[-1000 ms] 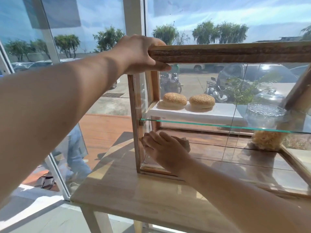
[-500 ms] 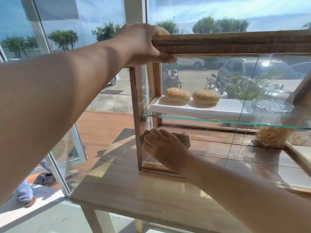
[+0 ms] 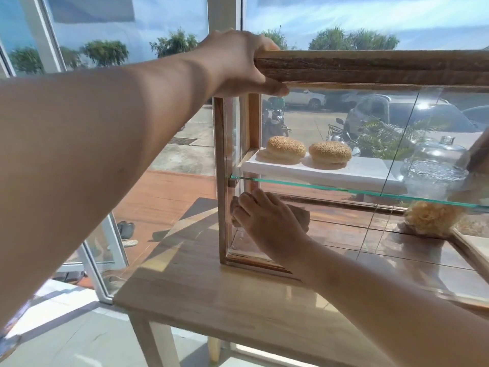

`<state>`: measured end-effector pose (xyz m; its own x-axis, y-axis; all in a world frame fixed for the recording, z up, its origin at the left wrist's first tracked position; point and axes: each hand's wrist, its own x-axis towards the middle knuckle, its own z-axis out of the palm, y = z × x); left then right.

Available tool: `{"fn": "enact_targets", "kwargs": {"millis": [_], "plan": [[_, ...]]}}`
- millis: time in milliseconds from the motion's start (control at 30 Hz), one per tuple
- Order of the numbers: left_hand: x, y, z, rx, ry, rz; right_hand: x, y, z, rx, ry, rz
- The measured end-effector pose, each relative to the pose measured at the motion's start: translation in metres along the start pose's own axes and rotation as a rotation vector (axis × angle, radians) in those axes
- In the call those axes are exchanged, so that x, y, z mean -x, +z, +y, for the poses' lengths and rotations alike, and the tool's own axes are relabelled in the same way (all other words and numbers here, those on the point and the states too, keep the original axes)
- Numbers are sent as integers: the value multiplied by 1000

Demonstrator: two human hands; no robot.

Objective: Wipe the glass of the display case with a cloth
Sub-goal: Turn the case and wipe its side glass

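I grip the display case [image 3: 370,68] by its stiff wooden rail with my left hand [image 3: 238,62], my right hand [image 3: 267,223] clutching the soft cloth [image 3: 301,215] against fragile glass [image 3: 236,128].

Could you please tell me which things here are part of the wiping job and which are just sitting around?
In use: cloth, under the right hand; display case, gripped by the left hand.
Lying about: buns, white tray, glass dome, table.
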<state>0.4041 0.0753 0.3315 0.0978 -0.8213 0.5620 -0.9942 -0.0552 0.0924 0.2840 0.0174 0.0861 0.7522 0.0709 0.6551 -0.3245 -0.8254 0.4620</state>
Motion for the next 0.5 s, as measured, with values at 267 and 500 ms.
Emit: {"fn": "enact_targets", "kwargs": {"millis": [267, 500], "plan": [[3, -3, 5, 13, -13, -25, 13, -4, -18, 43, -121, -259], [-2, 2, -2, -26, 19, 21, -15, -21, 4, 25, 126, 70]]}}
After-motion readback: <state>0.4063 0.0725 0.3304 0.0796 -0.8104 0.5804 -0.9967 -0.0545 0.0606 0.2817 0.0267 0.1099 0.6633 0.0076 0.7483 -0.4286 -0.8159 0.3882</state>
